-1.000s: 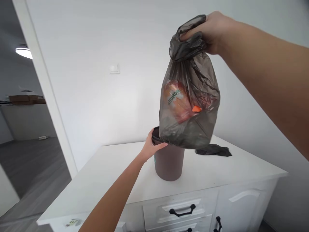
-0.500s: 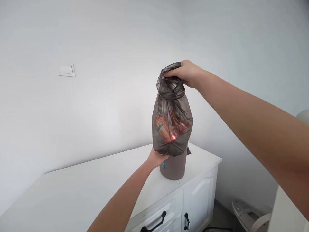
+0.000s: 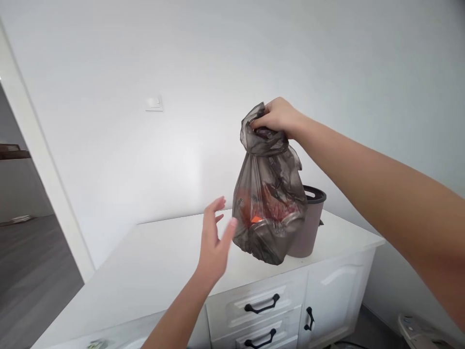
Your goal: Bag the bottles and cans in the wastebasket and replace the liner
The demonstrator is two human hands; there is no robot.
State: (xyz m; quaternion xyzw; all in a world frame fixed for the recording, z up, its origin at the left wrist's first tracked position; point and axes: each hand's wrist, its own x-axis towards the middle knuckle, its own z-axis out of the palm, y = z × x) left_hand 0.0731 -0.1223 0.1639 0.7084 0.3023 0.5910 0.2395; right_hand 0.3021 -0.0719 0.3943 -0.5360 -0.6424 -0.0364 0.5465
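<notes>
A translucent dark plastic bag (image 3: 269, 194) hangs from my right hand (image 3: 281, 118), whose fingers are closed on its gathered top. Orange and red items show through the plastic in its lower part. My left hand (image 3: 215, 242) is just left of the bag, fingers apart and curved, with nothing in it. Behind the bag, to its right, a brownish-grey bin (image 3: 313, 225) with a dark rim stands on the white cabinet top (image 3: 174, 257). The bag hides part of the bin.
The cabinet front has drawers and a door with black handles (image 3: 262, 304). A light switch (image 3: 154, 103) is on the wall. At the left is a doorway frame (image 3: 47, 150); a pale object (image 3: 417, 332) lies low at the right.
My left hand has let go of the bag's bottom and opened to its left. The bag now hangs lower and left of the bin. The view has turned left.
</notes>
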